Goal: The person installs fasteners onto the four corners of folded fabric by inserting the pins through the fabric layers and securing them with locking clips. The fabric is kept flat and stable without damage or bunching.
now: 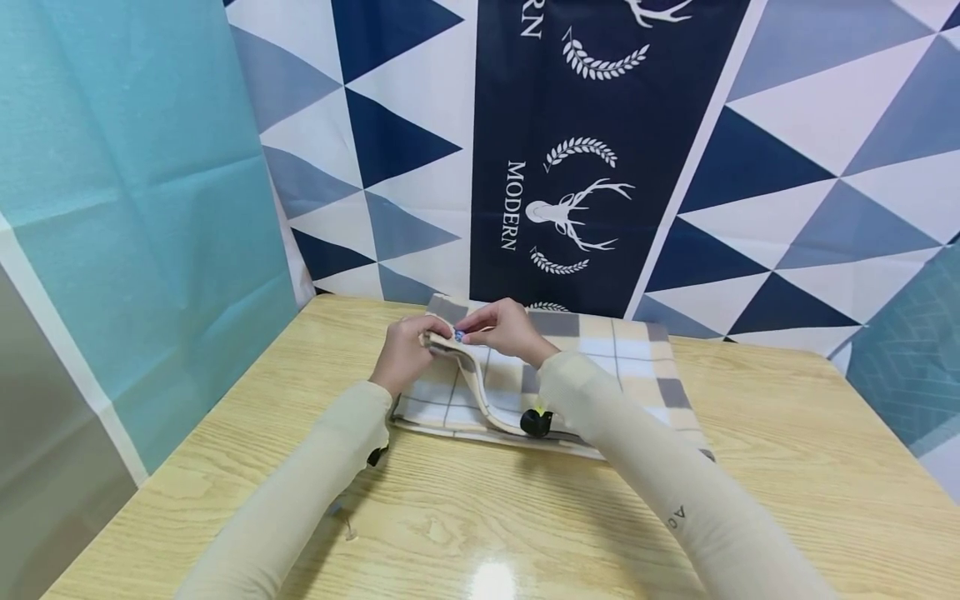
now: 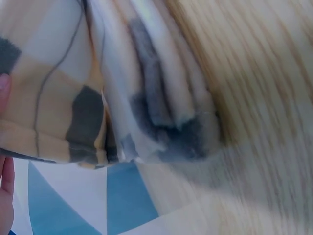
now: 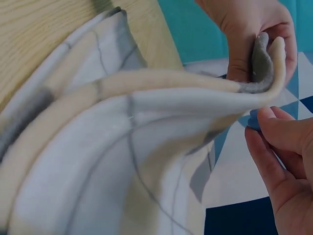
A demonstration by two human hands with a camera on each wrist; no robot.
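A folded plaid fleece blanket in white, beige and grey lies at the back of the table. My left hand grips its lifted front-left corner, and the raised edge curves down to the right. In the right wrist view, the left thumb and fingers close round the folded grey and beige edge. My right hand pinches a small blue piece between thumb and fingertips, right beside the held corner. Most of the piece is hidden, so its kind cannot be told. The left wrist view shows the stacked blanket layers at the fold.
The wooden table extends in front of the blanket and to both sides. Behind it hangs a patterned curtain with triangles and deer heads. A turquoise cloth hangs at the left. A small, indistinct item lies near the left forearm.
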